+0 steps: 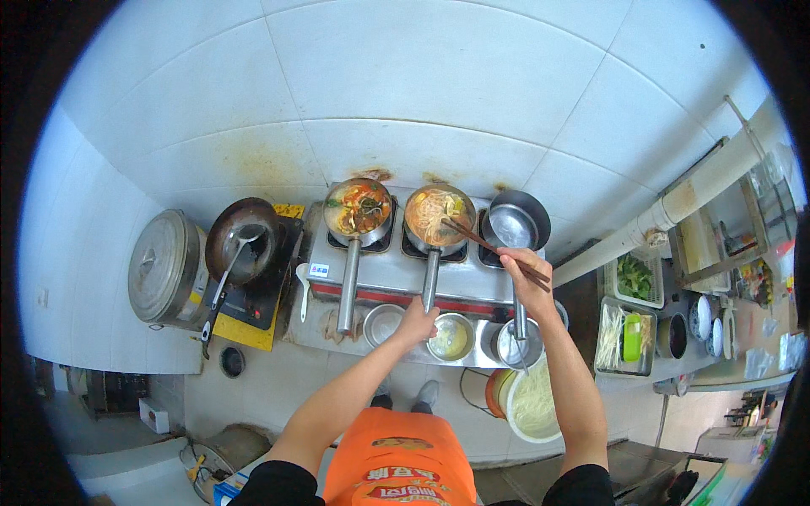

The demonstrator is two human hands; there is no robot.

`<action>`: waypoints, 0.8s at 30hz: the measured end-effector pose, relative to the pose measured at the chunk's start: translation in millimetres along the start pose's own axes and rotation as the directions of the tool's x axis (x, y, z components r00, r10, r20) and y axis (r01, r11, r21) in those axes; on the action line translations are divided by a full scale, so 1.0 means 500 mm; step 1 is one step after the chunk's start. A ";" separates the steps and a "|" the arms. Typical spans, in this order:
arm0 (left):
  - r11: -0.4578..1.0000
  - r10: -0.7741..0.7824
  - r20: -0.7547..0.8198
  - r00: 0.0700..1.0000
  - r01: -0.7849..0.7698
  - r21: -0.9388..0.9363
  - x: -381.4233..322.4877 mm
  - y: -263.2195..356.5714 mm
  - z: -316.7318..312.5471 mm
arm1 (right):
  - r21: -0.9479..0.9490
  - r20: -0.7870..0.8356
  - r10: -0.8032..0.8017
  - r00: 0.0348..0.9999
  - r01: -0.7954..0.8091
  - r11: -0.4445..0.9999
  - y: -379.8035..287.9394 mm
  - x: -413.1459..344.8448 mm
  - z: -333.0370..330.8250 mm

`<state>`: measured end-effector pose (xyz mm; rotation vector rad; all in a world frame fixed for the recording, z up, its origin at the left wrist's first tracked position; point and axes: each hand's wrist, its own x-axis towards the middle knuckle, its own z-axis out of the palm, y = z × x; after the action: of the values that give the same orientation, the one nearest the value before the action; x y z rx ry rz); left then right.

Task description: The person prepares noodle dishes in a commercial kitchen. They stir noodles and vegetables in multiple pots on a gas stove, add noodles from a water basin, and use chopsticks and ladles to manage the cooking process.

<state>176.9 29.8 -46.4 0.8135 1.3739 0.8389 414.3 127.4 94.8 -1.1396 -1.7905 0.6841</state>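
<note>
My left hand (417,322) grips the end of the metal handle (431,278) of the middle saucepan (412,235). Noodles in reddish broth (435,212) fill that pan, which sits on a burner. In my right hand (530,284) is a pair of dark wooden chopsticks (484,243), their tips at the noodles on the pan's right side. To the left, a second saucepan (345,239) holds red soup with dark greens and vegetables. A third saucepan (516,224), with only a bare metal bottom visible inside, rests on the right burner beyond my right hand.
Metal bowls (385,324) line the stove's front edge, one with yellowish contents (450,337). A wok with a ladle (243,246) and a large lidded pot (161,269) stand left. A bucket of pale noodles (535,405) is on the floor. Trays of ingredients (626,338) lie right.
</note>
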 end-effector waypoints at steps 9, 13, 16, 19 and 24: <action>0.999 -0.031 0.052 0.998 0.032 -0.028 -0.007 0.016 -0.012 | 0.201 -0.225 0.206 0.952 -0.161 0.966 -0.053 0.069 -0.077; 0.999 -0.022 0.043 0.999 0.023 -0.026 -0.014 0.022 -0.002 | 0.080 -0.247 0.162 0.955 -0.146 0.986 0.011 0.049 0.018; 0.998 -0.039 0.020 0.999 0.039 -0.045 -0.018 0.021 -0.007 | 0.198 -0.173 0.227 0.958 -0.192 0.961 -0.014 0.018 0.027; 0.998 -0.034 0.007 0.999 0.035 -0.055 -0.012 0.021 -0.007 | 0.235 -0.107 0.222 0.969 -0.192 0.953 -0.039 -0.008 0.023; 0.998 0.002 -0.039 0.999 0.000 0.067 0.000 0.009 -0.003 | 0.076 0.017 0.161 0.987 -0.162 0.984 -0.043 -0.013 -0.022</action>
<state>175.2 31.9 -42.2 0.8535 1.4425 0.8166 416.4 112.1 114.7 -1.2399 -1.6782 0.8497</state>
